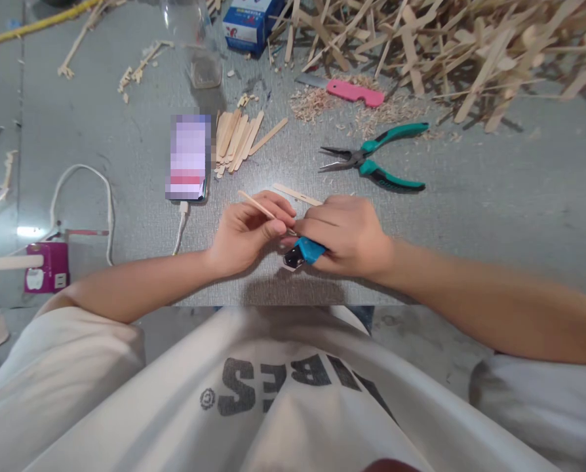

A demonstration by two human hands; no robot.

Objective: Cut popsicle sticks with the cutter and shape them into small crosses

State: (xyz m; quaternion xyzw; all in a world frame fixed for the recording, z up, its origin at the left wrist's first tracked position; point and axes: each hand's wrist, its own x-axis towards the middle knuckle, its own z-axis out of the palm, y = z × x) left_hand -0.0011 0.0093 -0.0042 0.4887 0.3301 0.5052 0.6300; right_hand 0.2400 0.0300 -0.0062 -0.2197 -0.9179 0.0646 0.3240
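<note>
My left hand [246, 233] pinches a slim wooden craft stick [257, 204] between thumb and fingers, its far end slanting up to the left. Close against it, my right hand [347, 233] is closed around a small blue-and-black tool [307, 251], whose exact kind is hidden by the fingers. The stick's near end meets the right fingers just above that tool. Just beyond the knuckles lies a flat craft stick [297, 194] with small slots or marks in it.
Long-nose pliers [366, 157] lie spread beyond my right hand, with a pink-handled knife [354, 92] on wood shavings farther back. A large heap of sticks [421, 46] fills the back right. A phone [189, 157] on a cable, a small stick pile [236, 137] and a purple box [56, 278] are leftward.
</note>
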